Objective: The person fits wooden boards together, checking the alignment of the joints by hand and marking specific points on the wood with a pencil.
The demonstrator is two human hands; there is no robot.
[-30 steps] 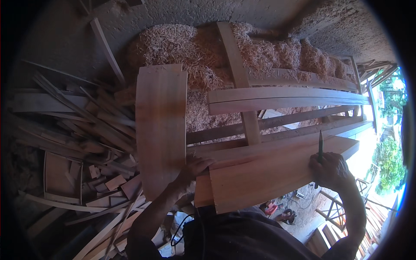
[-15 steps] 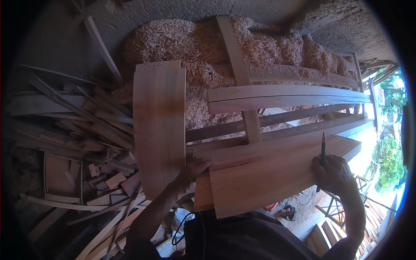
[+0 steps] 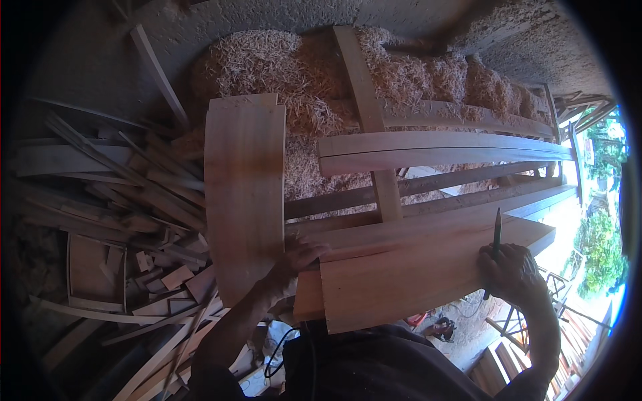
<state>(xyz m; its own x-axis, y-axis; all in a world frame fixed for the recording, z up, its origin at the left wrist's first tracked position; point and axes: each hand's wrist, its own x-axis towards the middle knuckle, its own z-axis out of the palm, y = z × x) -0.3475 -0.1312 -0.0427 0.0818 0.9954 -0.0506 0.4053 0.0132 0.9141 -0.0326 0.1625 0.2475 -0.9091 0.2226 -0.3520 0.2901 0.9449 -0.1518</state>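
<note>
Board [image 3: 408, 284]: right of the pale plank [image 3: 244, 194].
Left hand [image 3: 305, 255]: beside the plank's right edge; grip cannot be told.
Right hand [image 3: 513, 272]: farther right of the plank, over the board, curled round a pencil [image 3: 497, 230].
Scraps [image 3: 177, 277]: left of the plank.

Pencil [image 3: 497, 230]: middle hidden inside the right hand [image 3: 513, 273]; only its two ends show.
Right fingertips: curled out of sight around it.
Left hand [image 3: 304, 256]: palm hidden, left of that grip.
Lower plank [image 3: 308, 299]: mostly covered by the wide board [image 3: 401, 281], leftward.
Red object [image 3: 417, 319]: below the grip, partly behind the board, too small to name.
Dark shirt [image 3: 374, 364]: below, cut by the lower edge.
Trees [image 3: 597, 260]: right of the grip, blurred by glare.
</note>
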